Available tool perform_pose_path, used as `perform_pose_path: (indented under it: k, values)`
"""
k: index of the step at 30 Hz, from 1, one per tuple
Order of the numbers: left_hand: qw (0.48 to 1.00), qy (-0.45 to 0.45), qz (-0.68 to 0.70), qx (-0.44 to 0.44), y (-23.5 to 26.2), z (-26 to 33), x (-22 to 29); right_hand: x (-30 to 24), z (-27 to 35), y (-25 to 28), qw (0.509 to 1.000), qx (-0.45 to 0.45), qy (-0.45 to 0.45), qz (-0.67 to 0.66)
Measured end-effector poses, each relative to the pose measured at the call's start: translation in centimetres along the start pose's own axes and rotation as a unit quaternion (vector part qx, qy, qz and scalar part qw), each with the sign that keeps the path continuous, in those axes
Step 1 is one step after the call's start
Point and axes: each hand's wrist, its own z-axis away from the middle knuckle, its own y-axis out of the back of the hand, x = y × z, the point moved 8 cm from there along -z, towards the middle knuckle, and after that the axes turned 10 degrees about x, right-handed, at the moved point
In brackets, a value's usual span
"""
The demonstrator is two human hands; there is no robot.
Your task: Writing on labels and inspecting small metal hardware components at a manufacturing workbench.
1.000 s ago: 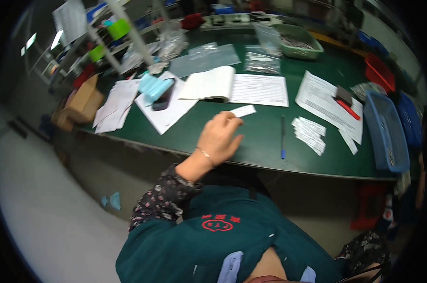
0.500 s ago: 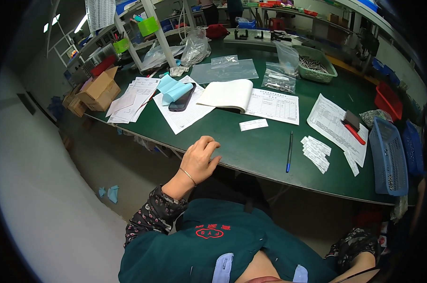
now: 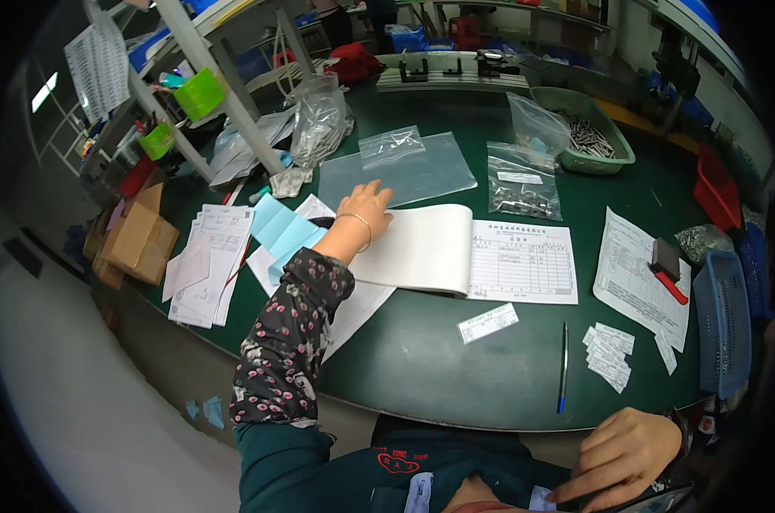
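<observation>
My left hand (image 3: pixel 366 212) reaches across the table, over the far left corner of the open form book (image 3: pixel 413 248). Its fingers point away from me, slightly bent and apart, with nothing visible in them. Beyond the fingertips lie a flat clear plastic bag (image 3: pixel 447 167) and a smaller zip bag (image 3: pixel 393 147). A folded light-blue paper (image 3: pixel 281 229) lies left of my wrist; the phone beside it is mostly hidden by my forearm. My right hand (image 3: pixel 624 457), fingers loosely curved and apart, hovers by the near table edge, holding nothing I can see. The nearest thing to it is a pen (image 3: pixel 564 368).
A paper label (image 3: pixel 488 324) and several paper slips (image 3: pixel 608 355) lie in front. On the right are a printed sheet (image 3: pixel 635 274), a red-handled tool (image 3: pixel 671 288) and a blue basket (image 3: pixel 721 325). A green basket of metal parts (image 3: pixel 606 162) stands behind a bag of parts (image 3: pixel 523 192).
My left hand has moved from the near table edge forward, over the book's far left corner. My right hand has come into view at the lower right. The head view has shifted closer to the table.
</observation>
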Motion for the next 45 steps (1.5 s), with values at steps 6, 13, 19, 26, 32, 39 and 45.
perform_pose_path:
  k: [6, 13, 19, 26, 32, 39, 45]
  values:
    - [0.980, 0.146, 0.030, -0.131, -8.2, -9.0, -7.7, 6.0, 0.9, 6.7, 0.927, 0.236, -0.291, -0.004]
    - [0.987, 0.126, 0.088, -0.055, -10.2, -11.1, -12.5, 4.9, 4.2, 9.0, 0.793, 0.398, -0.461, 0.016]
    - [0.781, 0.155, 0.574, 0.193, 1.4, -8.6, -8.3, 5.8, 3.5, 9.1, 0.767, 0.437, -0.458, 0.109]
    - [0.858, -0.164, 0.457, 0.167, 15.4, -0.2, 13.3, 9.9, -2.8, 11.1, 0.810, 0.492, -0.318, 0.026]
    - [0.826, -0.166, 0.538, 0.035, 12.5, 4.4, 24.5, 11.8, 1.9, 9.2, 0.804, 0.489, -0.332, -0.063]
    - [0.842, -0.055, 0.533, -0.064, 10.5, 5.3, 26.1, 9.1, 4.8, 8.1, 0.869, 0.277, -0.397, 0.101]
    - [0.889, -0.089, 0.448, 0.036, 11.5, 5.4, 25.6, 7.6, 4.9, 9.7, 0.829, 0.353, -0.374, 0.221]
